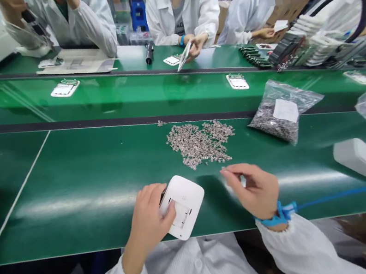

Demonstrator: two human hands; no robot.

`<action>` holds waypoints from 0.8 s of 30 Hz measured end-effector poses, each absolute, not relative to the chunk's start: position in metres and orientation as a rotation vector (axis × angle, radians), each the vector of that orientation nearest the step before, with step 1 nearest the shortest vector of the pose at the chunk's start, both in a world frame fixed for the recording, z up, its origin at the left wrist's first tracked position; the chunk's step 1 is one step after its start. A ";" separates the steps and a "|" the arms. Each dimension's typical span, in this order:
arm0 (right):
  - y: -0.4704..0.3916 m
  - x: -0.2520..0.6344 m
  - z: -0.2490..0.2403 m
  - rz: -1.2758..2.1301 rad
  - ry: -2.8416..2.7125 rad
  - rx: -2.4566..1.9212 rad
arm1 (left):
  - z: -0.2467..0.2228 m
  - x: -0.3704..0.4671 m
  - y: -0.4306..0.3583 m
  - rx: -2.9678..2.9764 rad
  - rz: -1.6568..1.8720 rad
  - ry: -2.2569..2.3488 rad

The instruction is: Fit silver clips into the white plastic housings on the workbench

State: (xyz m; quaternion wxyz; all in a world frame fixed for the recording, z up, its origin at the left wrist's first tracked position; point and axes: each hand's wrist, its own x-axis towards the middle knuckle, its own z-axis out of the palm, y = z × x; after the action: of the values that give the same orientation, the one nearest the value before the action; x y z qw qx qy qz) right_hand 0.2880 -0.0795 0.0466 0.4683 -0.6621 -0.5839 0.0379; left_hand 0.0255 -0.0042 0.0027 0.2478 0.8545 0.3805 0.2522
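My left hand (152,214) grips a white plastic device housing (185,204) with rounded corners, its thumb lying across the recessed panel. The housing is tilted above the green bench near the front edge. To its right, my right hand (255,188) has thumb and forefinger pinched together; whatever is between the fingertips is too small to make out. A blue wrist strap (276,215) with a cord circles that wrist. Just beyond both hands lies a spread pile of small metal parts (198,144), which look like screws.
A clear bag of small parts (279,114) lies right of the pile. Another white housing (362,158) stands farther right. Beyond a dark rail, a green conveyor (133,93) carries white housings with circuit boards (65,88). Several people in white coats work across it.
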 end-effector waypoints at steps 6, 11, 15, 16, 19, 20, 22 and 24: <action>-0.084 0.259 0.053 0.366 -1.527 -1.624 | 0.005 0.025 -0.011 2.310 0.928 1.095; -0.080 0.232 0.057 0.319 -1.742 -1.630 | 0.008 0.016 -0.037 2.358 0.848 1.323; -0.066 0.219 0.060 0.313 -1.947 -1.599 | 0.008 0.008 -0.038 2.324 0.796 1.382; -0.062 0.216 0.060 0.318 -2.026 -1.578 | 0.009 0.007 -0.034 2.332 0.774 1.366; -0.049 0.206 0.062 0.300 -2.294 -1.488 | 0.010 0.002 -0.020 2.264 0.778 1.252; -0.045 0.203 0.064 0.286 -2.358 -1.446 | 0.011 0.001 -0.017 2.209 0.839 1.211; -0.039 0.196 0.068 0.311 -2.400 -1.339 | 0.011 0.000 -0.016 2.114 1.010 1.156; -0.035 0.190 0.072 0.394 -2.337 -1.283 | 0.010 0.000 -0.020 2.098 1.147 1.114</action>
State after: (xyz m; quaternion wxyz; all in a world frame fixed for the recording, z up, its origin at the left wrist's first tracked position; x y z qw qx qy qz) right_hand 0.1900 -0.0353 0.0723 0.2216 -0.4642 -0.8457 0.1424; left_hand -0.0005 -0.0202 0.0103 0.2493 0.7701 0.4092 0.4211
